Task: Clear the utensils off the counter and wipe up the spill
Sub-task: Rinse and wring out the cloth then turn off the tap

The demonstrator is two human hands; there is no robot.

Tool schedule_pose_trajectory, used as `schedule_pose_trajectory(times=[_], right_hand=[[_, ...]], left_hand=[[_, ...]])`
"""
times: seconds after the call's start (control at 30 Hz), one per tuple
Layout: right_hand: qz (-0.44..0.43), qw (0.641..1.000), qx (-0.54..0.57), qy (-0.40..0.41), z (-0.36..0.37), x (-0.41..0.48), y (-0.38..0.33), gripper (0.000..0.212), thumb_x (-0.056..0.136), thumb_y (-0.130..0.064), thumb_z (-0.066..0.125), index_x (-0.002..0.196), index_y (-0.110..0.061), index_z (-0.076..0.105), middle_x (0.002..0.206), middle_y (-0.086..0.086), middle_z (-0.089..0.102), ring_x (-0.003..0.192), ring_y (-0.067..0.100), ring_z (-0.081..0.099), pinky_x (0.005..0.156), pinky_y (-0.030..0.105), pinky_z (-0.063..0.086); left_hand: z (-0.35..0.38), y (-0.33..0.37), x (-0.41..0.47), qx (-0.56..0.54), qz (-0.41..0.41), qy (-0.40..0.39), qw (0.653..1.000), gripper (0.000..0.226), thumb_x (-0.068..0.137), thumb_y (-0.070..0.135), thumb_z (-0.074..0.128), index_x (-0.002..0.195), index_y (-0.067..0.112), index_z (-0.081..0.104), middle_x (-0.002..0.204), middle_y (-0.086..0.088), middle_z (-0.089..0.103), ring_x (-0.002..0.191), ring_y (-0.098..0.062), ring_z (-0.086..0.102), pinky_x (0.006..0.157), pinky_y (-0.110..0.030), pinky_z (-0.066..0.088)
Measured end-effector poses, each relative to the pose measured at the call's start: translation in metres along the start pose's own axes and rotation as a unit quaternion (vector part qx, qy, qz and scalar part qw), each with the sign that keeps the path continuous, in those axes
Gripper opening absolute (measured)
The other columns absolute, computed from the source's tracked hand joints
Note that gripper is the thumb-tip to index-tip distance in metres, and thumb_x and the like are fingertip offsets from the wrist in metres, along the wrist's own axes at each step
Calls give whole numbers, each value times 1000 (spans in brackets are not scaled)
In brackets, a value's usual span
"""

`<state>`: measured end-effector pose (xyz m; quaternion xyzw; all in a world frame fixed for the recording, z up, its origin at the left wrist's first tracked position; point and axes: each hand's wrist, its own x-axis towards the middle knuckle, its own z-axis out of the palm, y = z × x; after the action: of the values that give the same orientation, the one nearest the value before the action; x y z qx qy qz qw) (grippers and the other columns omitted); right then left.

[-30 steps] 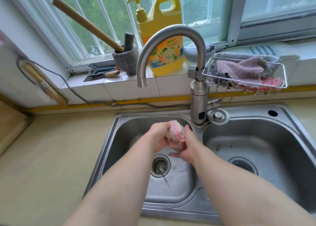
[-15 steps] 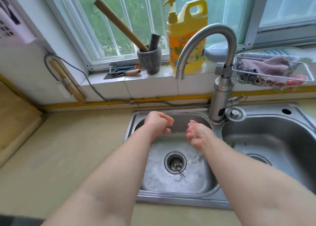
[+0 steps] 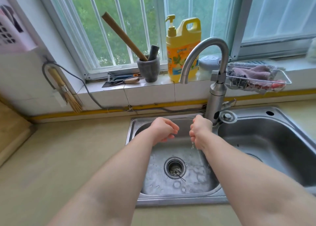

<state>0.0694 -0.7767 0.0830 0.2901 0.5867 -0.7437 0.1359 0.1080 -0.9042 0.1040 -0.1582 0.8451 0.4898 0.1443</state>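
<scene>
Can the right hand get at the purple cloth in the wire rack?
Probably yes: the right hand hangs over the left basin, the purple cloth lies uncovered, and only the faucet stands between.

The right hand [image 3: 200,131] curls inward, its grip hidden.

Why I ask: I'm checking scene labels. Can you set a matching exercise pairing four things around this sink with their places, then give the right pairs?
Things
1. yellow detergent bottle
2. pink cloth
3. drain strainer
4. bamboo brush

Places
A. in the wire rack beside the faucet
B. hanging on the wall at the left
C. standing on the windowsill
D. in the floor of the left basin

Pairs: 1-C, 2-A, 3-D, 4-B
</scene>
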Motion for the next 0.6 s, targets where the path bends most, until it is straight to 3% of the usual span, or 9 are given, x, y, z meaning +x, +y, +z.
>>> schedule_pose_trajectory(times=[0.1, 0.2, 0.27, 0.33, 0.4, 0.5, 0.53, 0.6], right_hand=[[-9, 1000, 13, -3, -2, -7, -3, 24, 87, -18, 34, 64, -23, 31, 42, -3, 26, 26, 10, 15, 38, 10, 17], [16, 990, 116, -79, -8, -11, -6, 28, 91, -16, 36, 63, -18, 34, 45, -2, 30, 28, 10, 24, 38, 14, 27], [43, 975, 160, -147, -11, -13, -8, 28, 98, -34, 41, 81, -13, 49, 61, 4, 50, 45, 13, 45, 52, 20, 37], [67, 959, 195, -194, -16, -13, -11, 42, 98, -51, 37, 104, -14, 54, 83, 12, 62, 68, 21, 57, 71, 27, 44], [57, 959, 161, -227, -23, -19, -14, 43, 100, -45, 37, 106, -7, 58, 87, 15, 66, 78, 24, 61, 78, 30, 47], [-27, 983, 5, -183, -32, -33, -19, 20, 98, -12, 47, 99, -13, 67, 80, 6, 68, 73, 17, 60, 63, 26, 44], [-44, 989, -32, -135, -36, -30, -20, 24, 94, -6, 50, 98, -18, 70, 86, 4, 68, 77, 16, 61, 61, 27, 43], [-58, 995, -49, -66, -47, -23, -24, 29, 86, -1, 55, 107, -13, 71, 109, 8, 69, 92, 20, 60, 59, 26, 41]], left_hand=[[-3, 5, -3, 16, 15, -15, 1000, 13, 90, 10, 62, 95, 18, 72, 107, -6, 73, 75, -12, 65, 63, -23, 50], [-1, 15, -5, 19, 24, -27, 999, 23, 94, 31, 59, 109, 16, 68, 110, -4, 70, 86, -13, 65, 74, -29, 54], [0, 23, -8, 14, 15, -36, 999, 38, 94, 48, 55, 110, 16, 68, 107, -3, 71, 92, -15, 66, 79, -32, 56], [0, 29, -9, 23, 15, -50, 998, 41, 92, 51, 57, 108, 15, 69, 102, -3, 72, 90, -14, 66, 80, -32, 56], [0, 34, -11, 43, 38, -20, 998, 34, 87, 45, 67, 101, 14, 69, 94, -3, 71, 84, -15, 64, 77, -30, 55], [-3, 45, -8, -10, 61, 62, 996, 21, 84, 33, 73, 89, 14, 63, 93, -7, 68, 83, -20, 64, 78, -33, 57], [-5, 50, -8, -51, 63, 65, 995, 18, 86, 29, 71, 89, 13, 62, 97, -9, 69, 88, -22, 66, 81, -36, 59], [-9, 61, -12, -130, 67, 88, 985, 13, 92, 25, 66, 94, 13, 60, 103, -12, 69, 94, -27, 68, 83, -44, 59]])
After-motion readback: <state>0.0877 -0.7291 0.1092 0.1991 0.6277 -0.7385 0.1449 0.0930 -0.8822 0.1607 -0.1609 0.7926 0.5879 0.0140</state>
